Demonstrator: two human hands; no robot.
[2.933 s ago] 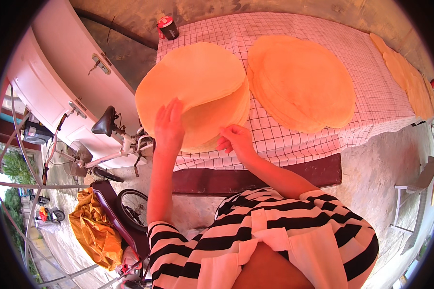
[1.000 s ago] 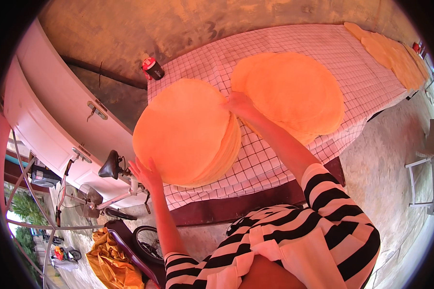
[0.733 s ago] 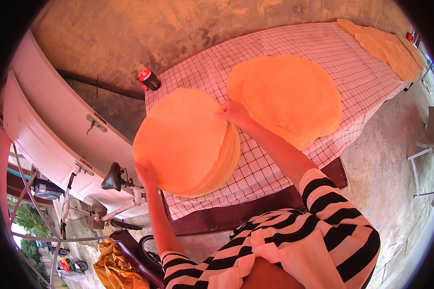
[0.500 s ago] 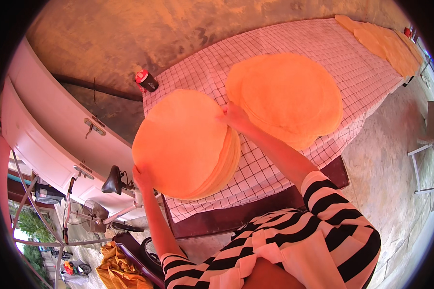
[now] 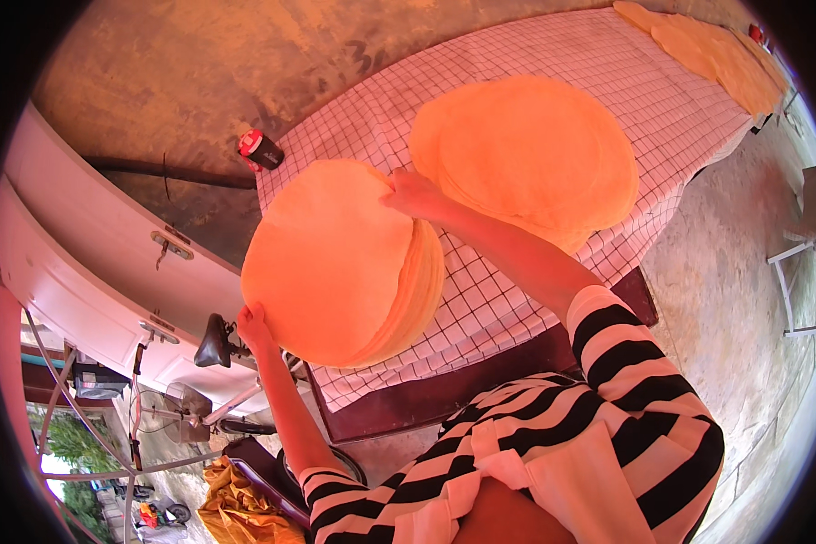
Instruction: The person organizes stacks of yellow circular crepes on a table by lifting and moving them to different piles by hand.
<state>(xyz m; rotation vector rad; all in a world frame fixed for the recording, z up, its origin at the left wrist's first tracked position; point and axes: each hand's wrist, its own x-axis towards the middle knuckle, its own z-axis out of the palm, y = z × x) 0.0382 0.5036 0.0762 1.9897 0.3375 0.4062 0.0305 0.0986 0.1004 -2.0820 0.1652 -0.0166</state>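
Note:
A thick stack of large round orange flatbreads [image 5: 340, 263] is raised off the checkered cloth [image 5: 517, 100], tilted toward me. My left hand [image 5: 252, 325] grips its near left edge from below. My right hand [image 5: 411, 192] holds its far right edge. A second stack of round orange flatbreads [image 5: 530, 154] lies flat on the cloth just right of my right hand.
A red and black can [image 5: 260, 150] stands at the cloth's far left corner. More flatbreads [image 5: 712, 50] lie at the far right end. A bicycle saddle [image 5: 213, 342] and frame are at lower left, with a white door [image 5: 91, 263] behind. A white stool [image 5: 802, 263] stands at the right.
My hands moved from the stack's near edge to opposite edges and lifted it off the cloth; over the last second it has stayed raised.

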